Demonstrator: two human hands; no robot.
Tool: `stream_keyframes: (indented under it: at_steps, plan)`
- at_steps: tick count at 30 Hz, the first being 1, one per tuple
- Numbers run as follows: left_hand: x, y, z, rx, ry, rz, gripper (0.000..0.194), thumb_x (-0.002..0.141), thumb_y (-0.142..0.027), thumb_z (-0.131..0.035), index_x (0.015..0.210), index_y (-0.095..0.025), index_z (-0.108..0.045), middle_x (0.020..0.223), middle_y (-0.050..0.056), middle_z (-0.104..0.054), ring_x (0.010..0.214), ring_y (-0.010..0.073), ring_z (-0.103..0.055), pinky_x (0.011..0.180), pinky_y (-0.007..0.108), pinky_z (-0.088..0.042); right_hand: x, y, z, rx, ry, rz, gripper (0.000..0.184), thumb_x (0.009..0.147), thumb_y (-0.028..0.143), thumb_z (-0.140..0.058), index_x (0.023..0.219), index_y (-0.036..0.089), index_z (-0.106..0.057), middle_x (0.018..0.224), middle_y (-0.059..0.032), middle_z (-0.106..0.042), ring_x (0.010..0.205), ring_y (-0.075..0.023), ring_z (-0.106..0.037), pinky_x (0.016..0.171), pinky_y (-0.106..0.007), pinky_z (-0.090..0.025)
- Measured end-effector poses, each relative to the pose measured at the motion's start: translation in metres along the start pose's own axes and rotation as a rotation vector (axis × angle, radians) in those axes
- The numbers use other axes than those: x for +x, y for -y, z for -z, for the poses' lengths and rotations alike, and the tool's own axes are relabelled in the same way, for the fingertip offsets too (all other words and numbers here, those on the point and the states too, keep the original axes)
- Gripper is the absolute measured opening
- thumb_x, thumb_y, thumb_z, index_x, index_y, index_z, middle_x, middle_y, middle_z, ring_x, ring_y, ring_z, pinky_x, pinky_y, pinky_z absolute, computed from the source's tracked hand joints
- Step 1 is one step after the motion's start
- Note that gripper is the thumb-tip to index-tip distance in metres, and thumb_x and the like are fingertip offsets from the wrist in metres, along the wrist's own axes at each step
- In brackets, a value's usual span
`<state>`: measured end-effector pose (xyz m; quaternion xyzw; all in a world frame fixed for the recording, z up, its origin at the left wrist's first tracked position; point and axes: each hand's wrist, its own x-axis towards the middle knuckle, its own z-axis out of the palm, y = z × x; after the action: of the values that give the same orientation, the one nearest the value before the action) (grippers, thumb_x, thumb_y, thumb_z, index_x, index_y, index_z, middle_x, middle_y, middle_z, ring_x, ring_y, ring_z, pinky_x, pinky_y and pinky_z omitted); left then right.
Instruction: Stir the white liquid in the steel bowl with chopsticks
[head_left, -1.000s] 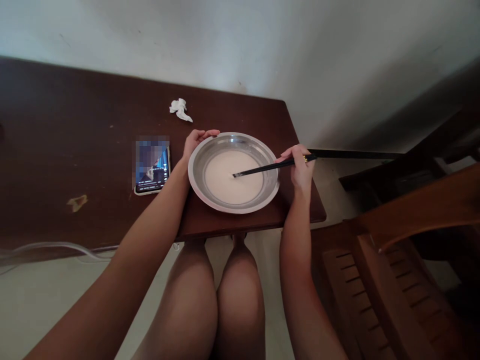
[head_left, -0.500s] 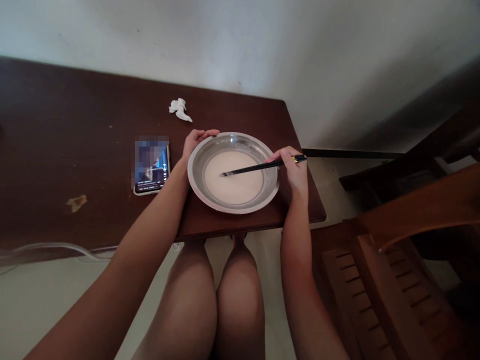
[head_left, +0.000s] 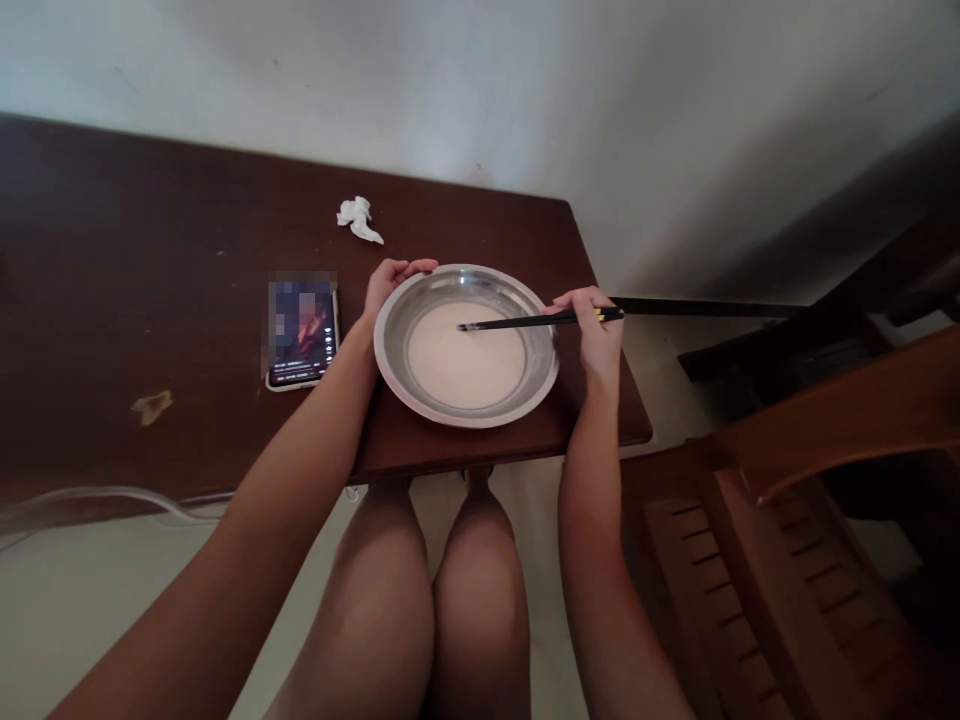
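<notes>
Table, dark brown and smooth, is carrying everything I'm working with, while a wooden chair is standing off to my right. Near the front edge, toward the table's right end, a wide, shallow metal bowl is sitting between my 2 hands. Its silvery wall is shining at the far side, and its broad rim is flaring outward. I'm judging it stiff and moderately heavy with its load, probably slick if wet; 2 opposite points on the rim are offering the best hold for keeping it level. Pale, creamy liquid is covering the bottom, looking smooth, opaque and likely quick to slosh if the bowl is tilting. Left of the bowl, beyond my left forearm, a phone is lying with its screen lit. My left hand is curving round the far left of the rim, fingers bent over it, thumb hidden from me. My right hand is closing its fingers around the upper part of some black chopsticks, slim, rigid and light, with gold bands near the top. Their tips are reaching the liquid; how deep, I'm not managing to tell. Beyond my left hand, a small crumpled white tissue is lying.
</notes>
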<state>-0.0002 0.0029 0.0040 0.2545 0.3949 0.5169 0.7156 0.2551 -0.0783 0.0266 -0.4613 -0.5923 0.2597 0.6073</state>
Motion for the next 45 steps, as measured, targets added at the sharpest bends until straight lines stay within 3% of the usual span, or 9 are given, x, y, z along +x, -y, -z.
stream_keyframes:
  at_steps: [3,9,14,20,26,31,37,42,45]
  plan:
    - [0.0012,0.0001,0.0007,-0.005,0.002,-0.001,0.036,0.086,-0.023,-0.032,0.076,-0.014,-0.065,0.062,0.002,-0.066,0.061,0.0139,-0.065,0.068,0.024,-0.053,0.0007,-0.0034,0.0027,0.048,-0.073,-0.034,0.034,0.086,0.045,-0.047,0.066,0.021,-0.062,0.054,0.0059,-0.060,0.051,-0.0087,-0.064,0.058,-0.024,-0.050]
    - [0.0014,0.0007,0.0015,-0.001,0.018,-0.003,0.034,0.086,-0.024,-0.034,0.080,-0.015,-0.066,0.062,0.002,-0.066,0.062,0.0149,-0.065,0.067,0.026,-0.053,-0.0018,0.0024,-0.0006,0.015,0.143,-0.032,0.029,0.084,0.043,-0.053,0.069,0.022,-0.065,0.059,0.0045,-0.064,0.062,-0.0106,-0.067,0.065,-0.026,-0.053]
    - [-0.0004,0.0006,0.0004,-0.003,0.000,-0.008,0.034,0.085,-0.023,-0.034,0.084,-0.015,-0.067,0.063,0.002,-0.067,0.064,0.0160,-0.066,0.068,0.027,-0.053,0.0003,-0.0006,0.0016,0.022,-0.050,-0.016,0.033,0.087,0.044,-0.047,0.067,0.021,-0.063,0.054,0.0054,-0.060,0.055,-0.0096,-0.065,0.062,-0.025,-0.052]
    - [-0.0011,0.0008,-0.0001,-0.022,0.021,-0.003,0.033,0.084,-0.023,-0.034,0.079,-0.015,-0.065,0.062,0.002,-0.066,0.061,0.0146,-0.064,0.066,0.026,-0.052,-0.0025,0.0035,-0.0006,0.030,0.141,-0.018,0.028,0.084,0.041,-0.053,0.069,0.022,-0.066,0.057,0.0043,-0.063,0.062,-0.0110,-0.067,0.063,-0.026,-0.052]
    - [-0.0017,0.0001,-0.0011,-0.035,0.015,0.016,0.033,0.083,-0.023,-0.033,0.078,-0.014,-0.065,0.062,0.003,-0.066,0.060,0.0141,-0.063,0.066,0.025,-0.051,0.0000,-0.0001,0.0010,0.024,-0.042,-0.016,0.033,0.087,0.043,-0.048,0.067,0.021,-0.063,0.055,0.0053,-0.061,0.054,-0.0092,-0.064,0.063,-0.026,-0.052]
    - [-0.0013,0.0016,-0.0003,-0.007,0.010,-0.022,0.032,0.083,-0.023,-0.035,0.083,-0.016,-0.066,0.061,0.003,-0.067,0.066,0.0167,-0.065,0.068,0.026,-0.053,-0.0017,0.0023,-0.0004,-0.007,0.116,-0.024,0.032,0.085,0.045,-0.050,0.066,0.022,-0.064,0.057,0.0042,-0.062,0.061,-0.0108,-0.066,0.067,-0.027,-0.053]
    - [0.0035,0.0027,0.0039,-0.010,0.023,-0.018,0.033,0.085,-0.025,-0.035,0.088,-0.017,-0.066,0.063,0.003,-0.068,0.066,0.0172,-0.066,0.068,0.028,-0.054,-0.0001,-0.0001,0.0004,0.008,-0.043,-0.022,0.035,0.086,0.045,-0.047,0.065,0.022,-0.062,0.053,0.0052,-0.060,0.057,-0.0101,-0.064,0.064,-0.027,-0.052]
    - [0.0035,0.0020,0.0038,-0.006,0.017,0.002,0.033,0.087,-0.028,-0.035,0.084,-0.016,-0.066,0.062,0.002,-0.068,0.064,0.0163,-0.067,0.066,0.026,-0.054,-0.0026,0.0049,-0.0009,0.008,0.131,-0.012,0.032,0.086,0.041,-0.050,0.065,0.022,-0.065,0.057,0.0042,-0.062,0.062,-0.0105,-0.065,0.066,-0.027,-0.052]
    - [0.0022,0.0016,0.0029,0.000,0.012,-0.001,0.033,0.087,-0.028,-0.035,0.084,-0.017,-0.067,0.063,0.002,-0.068,0.065,0.0165,-0.067,0.067,0.026,-0.054,-0.0017,0.0052,-0.0006,-0.035,0.074,0.013,0.032,0.086,0.042,-0.049,0.066,0.022,-0.065,0.060,0.0037,-0.064,0.066,-0.0105,-0.066,0.070,-0.027,-0.051]
